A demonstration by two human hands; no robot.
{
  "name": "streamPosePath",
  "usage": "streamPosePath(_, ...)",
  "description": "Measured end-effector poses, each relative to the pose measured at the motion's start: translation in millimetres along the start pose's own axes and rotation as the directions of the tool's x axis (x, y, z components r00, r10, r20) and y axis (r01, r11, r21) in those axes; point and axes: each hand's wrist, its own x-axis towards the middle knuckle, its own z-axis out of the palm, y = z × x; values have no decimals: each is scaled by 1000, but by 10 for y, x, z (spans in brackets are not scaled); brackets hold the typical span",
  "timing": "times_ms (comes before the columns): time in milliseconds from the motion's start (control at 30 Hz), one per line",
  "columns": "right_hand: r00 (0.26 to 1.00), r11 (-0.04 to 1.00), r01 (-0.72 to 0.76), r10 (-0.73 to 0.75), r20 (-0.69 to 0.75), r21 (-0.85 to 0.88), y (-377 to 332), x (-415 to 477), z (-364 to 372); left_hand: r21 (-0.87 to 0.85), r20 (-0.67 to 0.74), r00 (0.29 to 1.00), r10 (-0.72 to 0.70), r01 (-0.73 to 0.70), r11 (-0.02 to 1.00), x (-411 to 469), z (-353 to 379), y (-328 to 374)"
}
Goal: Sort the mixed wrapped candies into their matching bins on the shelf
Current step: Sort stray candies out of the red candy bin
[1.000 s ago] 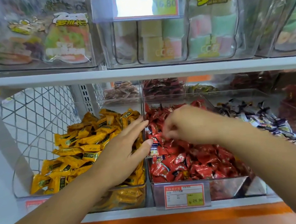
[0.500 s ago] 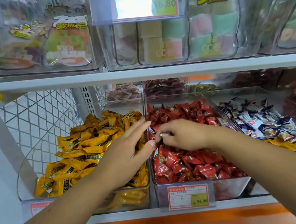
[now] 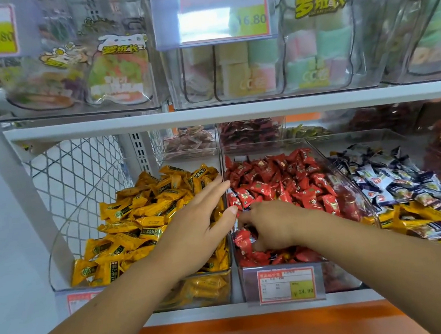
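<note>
Bins of clear, hard plastic stand side by side on the white shelf (image 3: pixel 196 314), their walls glossy and slightly curved. The left bin (image 3: pixel 57 254) is heaped with yellow candies (image 3: pixel 143 218), oblong pillows in shiny crimped wrappers with a small green mark. The middle bin (image 3: pixel 337 277) holds red candies (image 3: pixel 283 182), plumper pieces in crinkled wrap, and carries a pink-bordered price tag (image 3: pixel 286 285) on its near face. The right bin (image 3: pixel 360 140) is mixed: dark blue and white candies (image 3: pixel 395 183) fill its far part, and yellow-wrapped ones lie among them at the near end. The left hand (image 3: pixel 200 223) is spread flat over the right edge of the yellow heap, fingers straight, holding nothing. The right hand (image 3: pixel 272 229) is down in the red pile at the near left of the middle bin, fingers curled into the wrappers; whether they pinch a piece cannot be told. Left of the bins stands white wire mesh (image 3: pixel 79 176). Above, clear containers hold soft bags (image 3: pixel 244 69) of pastel cubes.
</note>
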Motion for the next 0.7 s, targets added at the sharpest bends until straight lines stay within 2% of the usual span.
streamPosePath(133,999,1000,10,-10,-50,1,21,-24,36,13,-4,1000,7,-7,1000,4,7,-5)
streamPosePath(333,999,931,18,0,-48,366,231,-126,-38,10,-6,1000,14,-14,1000,7,5,-14)
streamPosePath(700,990,818,4,77,-117,575,410,-376,-238,7,-21,1000,17,-16,1000,19,15,-6)
